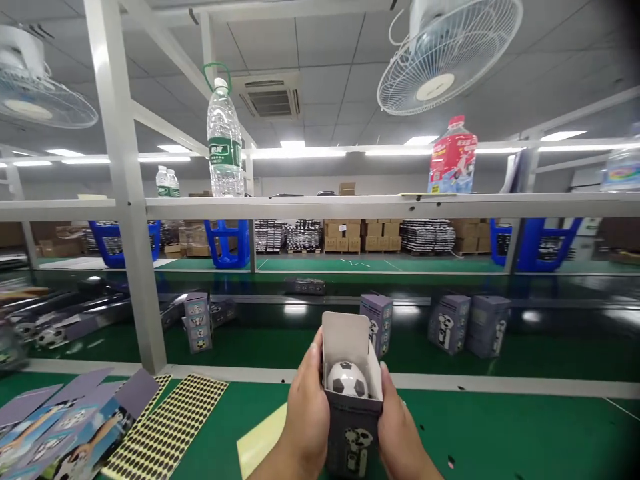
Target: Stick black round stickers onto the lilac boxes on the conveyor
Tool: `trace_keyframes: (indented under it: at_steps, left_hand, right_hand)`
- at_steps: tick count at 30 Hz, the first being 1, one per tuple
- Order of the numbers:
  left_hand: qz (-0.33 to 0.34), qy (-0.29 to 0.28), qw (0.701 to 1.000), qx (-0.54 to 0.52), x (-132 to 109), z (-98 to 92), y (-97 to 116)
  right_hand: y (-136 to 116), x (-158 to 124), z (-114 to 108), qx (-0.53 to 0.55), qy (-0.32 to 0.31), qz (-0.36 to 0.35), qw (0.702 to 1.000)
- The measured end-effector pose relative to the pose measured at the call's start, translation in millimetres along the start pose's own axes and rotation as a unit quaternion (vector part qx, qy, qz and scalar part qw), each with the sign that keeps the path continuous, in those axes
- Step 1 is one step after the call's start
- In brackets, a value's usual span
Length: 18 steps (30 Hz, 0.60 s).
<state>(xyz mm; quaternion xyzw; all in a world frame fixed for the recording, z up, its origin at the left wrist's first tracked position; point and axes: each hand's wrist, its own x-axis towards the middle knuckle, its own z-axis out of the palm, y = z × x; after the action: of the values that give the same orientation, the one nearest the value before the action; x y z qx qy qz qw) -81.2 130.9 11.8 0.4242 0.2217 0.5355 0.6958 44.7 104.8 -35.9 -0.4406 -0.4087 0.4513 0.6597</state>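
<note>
Grey cardboard box (353, 433), panelled football (347, 380) inside, bare hands (305, 417)

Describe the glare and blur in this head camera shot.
In the head view, ceiling strip lights leave glare on the glossy green bench, the wide lens bows the white shelf rail, and the box at the far left blurs, while the open carton in the hands looks sharp.

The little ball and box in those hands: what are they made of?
The ball looks like glossy plastic or synthetic leather, going by its sheen. The box looks like matte printed card, with thin folded flaps.
</note>
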Motion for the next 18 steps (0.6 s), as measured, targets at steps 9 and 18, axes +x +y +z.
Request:
trace_keyframes:
  at_steps: [9,18]
  left_hand:
    - [0.102,-0.099,0.973,0.184,-7.9,-2.2,-5.2]
    - [0.224,-0.234,0.836,0.443,-20.2,-39.2,22.6]
  right_hand:
    - [-47.5,-25.4,-6.5,-0.02,-0.005,-0.066,0.998]
    - [-50.1,-41.8,-47.8,-0.307,-0.096,-0.216,0.922]
